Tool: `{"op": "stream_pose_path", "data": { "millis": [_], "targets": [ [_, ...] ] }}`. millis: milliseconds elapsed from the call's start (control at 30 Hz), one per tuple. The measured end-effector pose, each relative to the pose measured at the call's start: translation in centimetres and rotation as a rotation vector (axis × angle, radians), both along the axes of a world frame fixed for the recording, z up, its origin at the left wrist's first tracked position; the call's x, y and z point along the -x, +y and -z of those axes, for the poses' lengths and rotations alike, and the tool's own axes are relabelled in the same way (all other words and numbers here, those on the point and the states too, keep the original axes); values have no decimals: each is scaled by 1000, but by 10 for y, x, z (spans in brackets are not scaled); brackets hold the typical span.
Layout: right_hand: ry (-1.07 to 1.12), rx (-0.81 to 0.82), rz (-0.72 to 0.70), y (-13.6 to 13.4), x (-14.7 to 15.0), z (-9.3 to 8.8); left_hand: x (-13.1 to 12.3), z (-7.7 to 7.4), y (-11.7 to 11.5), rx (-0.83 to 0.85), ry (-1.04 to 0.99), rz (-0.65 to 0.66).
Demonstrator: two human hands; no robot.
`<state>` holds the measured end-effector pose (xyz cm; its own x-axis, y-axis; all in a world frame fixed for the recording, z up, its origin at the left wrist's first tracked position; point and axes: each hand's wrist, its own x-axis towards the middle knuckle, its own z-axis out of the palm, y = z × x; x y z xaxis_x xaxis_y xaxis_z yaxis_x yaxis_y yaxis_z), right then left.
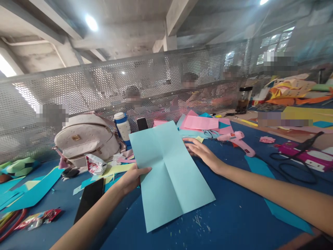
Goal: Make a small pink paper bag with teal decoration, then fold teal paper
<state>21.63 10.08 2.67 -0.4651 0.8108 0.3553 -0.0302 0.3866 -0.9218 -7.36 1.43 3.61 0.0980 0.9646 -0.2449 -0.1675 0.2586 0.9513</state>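
A light blue sheet of paper [166,173] with crossing fold creases is held up over the blue table, tilted toward me. My left hand [134,177] grips its left edge, thumb on the front face and the other fingers hidden behind. Beside the sheet's upper right edge is my right hand [200,151], its fingers stretched out and apart; the fingertips come close to the paper, and I cannot tell whether they touch it. A pink glue gun [239,141] lies beyond my right hand, near a pair of scissors [210,134].
A pale backpack [85,137], a bottle [122,126] and a phone [142,124] stand along a perforated metal screen [156,76]. A dark phone [90,198] lies left, among paper scraps. A purple power strip [304,156] with a black cable sits right. People are behind the screen.
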Motion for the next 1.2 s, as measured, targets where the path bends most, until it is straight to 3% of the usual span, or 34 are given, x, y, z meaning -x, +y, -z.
{"op": "stream_pose_path", "data": {
  "millis": [133, 300, 600, 867, 1200],
  "targets": [
    [-50, 220, -176, -8, 3, 0, -4, 3, -2, -1, 4, 41],
    [-171, 250, -172, -8, 2, 4, -4, 3, -2, 11, 26, 88],
    [-218, 219, -137, 0, -3, 9, 0, 2, 0, -1, 23, 102],
    [-200, 159, -231, 11, -4, 9, 7, 10, 8, -5, 10, 91],
    [-191, 29, -290, 12, -4, 5, 7, 2, 5, -4, 43, 127]
  ]
}}
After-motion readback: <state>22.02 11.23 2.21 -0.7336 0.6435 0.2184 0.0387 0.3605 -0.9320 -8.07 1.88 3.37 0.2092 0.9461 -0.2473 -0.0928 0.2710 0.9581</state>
